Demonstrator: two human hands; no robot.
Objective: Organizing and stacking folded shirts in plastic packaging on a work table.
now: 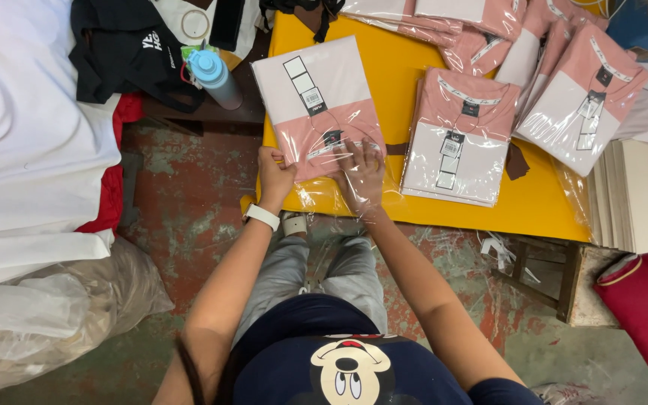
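Observation:
A folded pink and white garment (316,101) lies in a clear plastic bag on the yellow table (399,75), near its front left corner. My left hand (274,174) pinches the bag's near left corner. My right hand (362,174) presses flat on the bag's near edge, with part of the clear plastic over the fingers. A white band sits on my left wrist.
A stack of bagged pink and white garments (459,135) lies to the right, with more (583,94) behind. A blue-capped bottle (215,75) stands at the left. White cloth (24,127) and plastic bags (54,307) fill the left side. Flat boards (639,199) sit at right.

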